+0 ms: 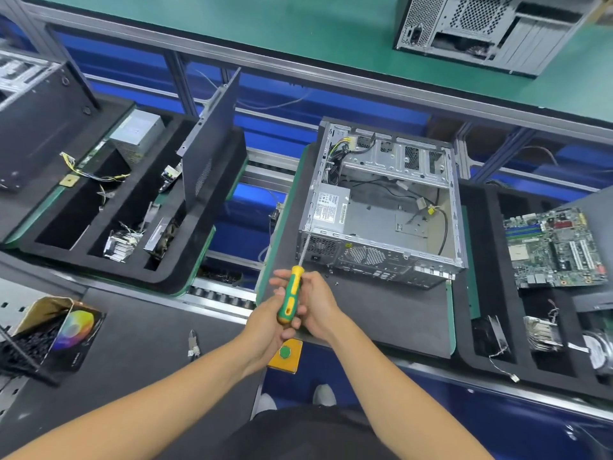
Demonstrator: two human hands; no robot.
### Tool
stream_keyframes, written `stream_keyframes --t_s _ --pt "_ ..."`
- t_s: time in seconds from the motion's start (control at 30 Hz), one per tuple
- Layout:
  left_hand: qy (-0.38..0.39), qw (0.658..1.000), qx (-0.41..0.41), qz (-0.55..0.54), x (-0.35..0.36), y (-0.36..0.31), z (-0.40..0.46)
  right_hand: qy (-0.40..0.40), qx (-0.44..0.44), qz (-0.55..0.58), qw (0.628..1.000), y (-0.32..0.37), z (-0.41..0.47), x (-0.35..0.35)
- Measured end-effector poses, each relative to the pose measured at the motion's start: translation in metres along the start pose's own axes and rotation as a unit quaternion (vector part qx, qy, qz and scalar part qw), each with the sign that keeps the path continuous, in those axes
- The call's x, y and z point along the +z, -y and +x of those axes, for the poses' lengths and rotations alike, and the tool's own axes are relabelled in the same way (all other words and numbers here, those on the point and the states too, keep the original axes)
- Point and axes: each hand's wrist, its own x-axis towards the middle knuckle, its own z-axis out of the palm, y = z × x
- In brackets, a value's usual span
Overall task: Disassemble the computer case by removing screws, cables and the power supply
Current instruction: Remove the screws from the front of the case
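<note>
Both hands, the left hand (265, 322) and the right hand (311, 307), grip the green-and-yellow screwdriver (291, 293), its tip at the rear corner of the open computer case (381, 207) beside the power supply (328, 207), seemingly for steadier turning force.

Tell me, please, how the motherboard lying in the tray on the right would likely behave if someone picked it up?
The motherboard looks thin and flat, so probably light and fairly stiff. Its exposed chips and slots suggest it is fragile; edge gripping seems wiser. Lying flat across the foam tray, it seems unlikely to roll.
</note>
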Motion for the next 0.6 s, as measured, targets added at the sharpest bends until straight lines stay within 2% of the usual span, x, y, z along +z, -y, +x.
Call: stream_keyframes --t_s 0.07,0.17,0.23,0.37,0.47,0.53,0.6 --pt "-0.004 1.0 0.0 0.012 0.002 -0.004 0.001 -0.038 -0.019 -0.038 0.998 0.0 0.002 -0.001" --pt "-0.04 0.988 0.032 0.143 0.009 -0.007 0.003 -0.094 -0.044 -0.057 0.993 0.0 0.005 0.003" --pt "-0.032 0.976 0.056 0.206 0.008 -0.006 0.003 -0.125 -0.039 -0.052 0.99 -0.001 0.005 0.007" --pt "-0.026 0.984 0.073 0.162 0.006 -0.004 0.003 -0.139 -0.034 -0.078 0.987 0.001 0.005 0.008" --pt "-0.033 0.994 0.051 0.091 0.006 -0.001 0.004 -0.078 0.017 -0.011 0.997 0.007 0.002 0.011" --pt "-0.021 0.997 0.034 0.065 0.003 -0.001 0.005 -0.064 0.009 0.015 0.998 0.01 0.003 0.013" --pt "-0.016 0.998 0.022 0.064 0.003 -0.003 0.007 -0.089 -0.029 0.004 0.996 0.011 0.004 0.014"
